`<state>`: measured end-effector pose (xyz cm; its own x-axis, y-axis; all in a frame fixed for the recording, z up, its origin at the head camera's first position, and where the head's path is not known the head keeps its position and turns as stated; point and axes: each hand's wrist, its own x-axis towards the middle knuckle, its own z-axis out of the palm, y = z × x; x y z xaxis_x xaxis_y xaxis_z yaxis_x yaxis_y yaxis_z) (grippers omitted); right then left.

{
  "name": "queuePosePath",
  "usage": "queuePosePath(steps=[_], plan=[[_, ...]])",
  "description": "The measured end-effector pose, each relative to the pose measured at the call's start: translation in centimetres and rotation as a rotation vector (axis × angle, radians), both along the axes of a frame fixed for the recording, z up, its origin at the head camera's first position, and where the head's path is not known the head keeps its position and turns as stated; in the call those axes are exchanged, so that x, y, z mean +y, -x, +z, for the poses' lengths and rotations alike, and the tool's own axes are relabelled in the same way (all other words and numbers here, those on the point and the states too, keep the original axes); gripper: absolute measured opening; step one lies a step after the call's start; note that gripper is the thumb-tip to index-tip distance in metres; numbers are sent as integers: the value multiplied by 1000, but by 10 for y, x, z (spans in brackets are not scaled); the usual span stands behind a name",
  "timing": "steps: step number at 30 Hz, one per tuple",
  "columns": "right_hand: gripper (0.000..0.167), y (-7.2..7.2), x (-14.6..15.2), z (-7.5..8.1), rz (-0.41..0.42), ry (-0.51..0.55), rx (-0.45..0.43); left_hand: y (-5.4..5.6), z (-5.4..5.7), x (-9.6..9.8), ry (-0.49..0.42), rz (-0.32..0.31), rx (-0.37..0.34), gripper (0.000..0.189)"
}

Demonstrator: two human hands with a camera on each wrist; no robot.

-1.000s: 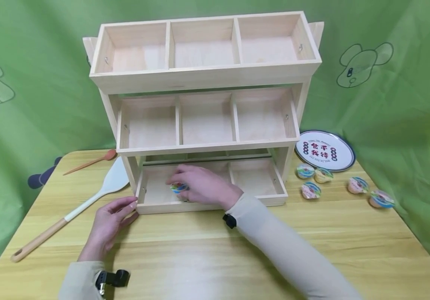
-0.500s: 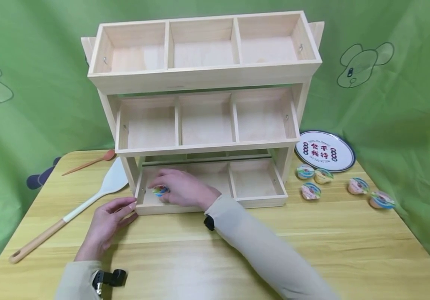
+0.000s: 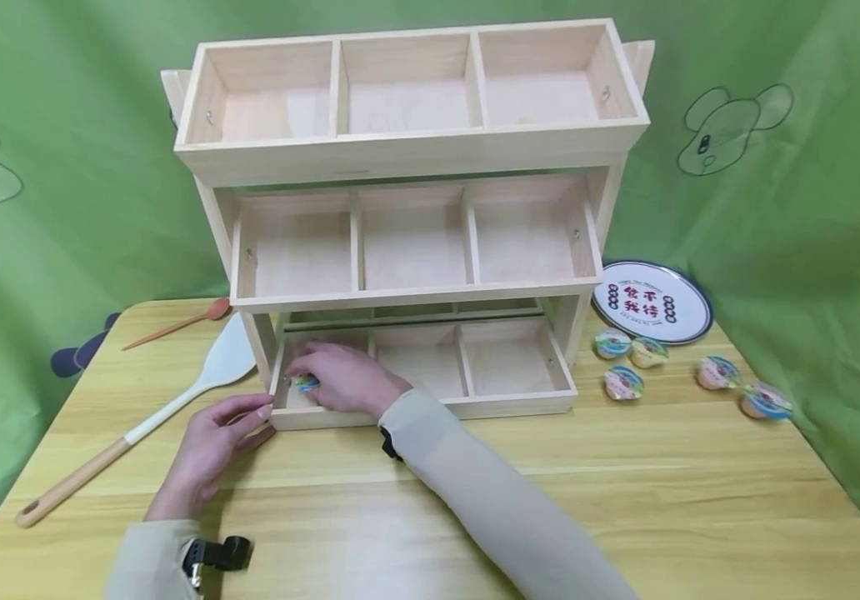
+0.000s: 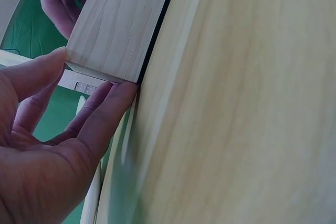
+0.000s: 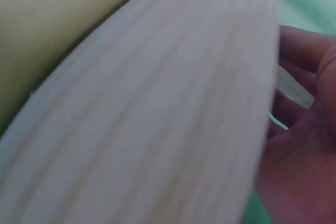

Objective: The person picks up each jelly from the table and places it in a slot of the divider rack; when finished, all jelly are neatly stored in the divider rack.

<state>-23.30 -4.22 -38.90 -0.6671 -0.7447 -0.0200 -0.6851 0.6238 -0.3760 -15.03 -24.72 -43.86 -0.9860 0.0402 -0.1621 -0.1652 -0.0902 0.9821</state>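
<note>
A three-tier wooden rack stands on the table, each tier split into three compartments. My right hand is inside the left compartment of the lowest tray, holding a small jelly cup with a blue and green lid. The tray's front board hides its fingertips and the cup in the right wrist view. My left hand holds the tray's front left corner, thumb at the top edge and fingers at the lower edge of the board.
Several jelly cups lie to the right, near an oval plate with red lettering. On the left are a white spatula with a wooden handle and a small orange-red spoon. A green curtain hangs behind the wooden table.
My right hand has moved left with the jelly cup and lowered slightly, toward the left end of the bottom tray. The left hand stays at the tray's corner.
</note>
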Motion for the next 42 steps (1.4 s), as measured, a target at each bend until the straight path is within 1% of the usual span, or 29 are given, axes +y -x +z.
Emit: queuePosePath(steps=[3,6,12,17,20,24,31,34,37,42], plan=[[41,1,-1,-4,-13,-32,4,0,-1,1,-3,-2,1,33],[41,2,-1,-8,-9,-35,-3,-1,-1,2,1,3,-7,34],[42,4,-6,-14,-11,-3,-36,-1,-1,1,12,7,-14,34],[38,5,-11,-18,17,29,-15,-1,0,0,6,14,-2,33],[38,5,-12,-19,19,44,-10,-1,0,0,1,14,3,32],[39,4,-8,-18,4,56,-37,0,-1,0,-2,11,-1,31],[35,-1,5,-11,-17,99,-81,1,-1,2,11,8,-13,33],[36,-4,13,-5,-19,86,-85,1,0,2,19,11,-20,33],[40,-8,23,1,-21,81,-77,1,1,2,19,13,-23,33],[43,-12,43,5,-29,90,-82,0,0,2,7,16,-27,32]])
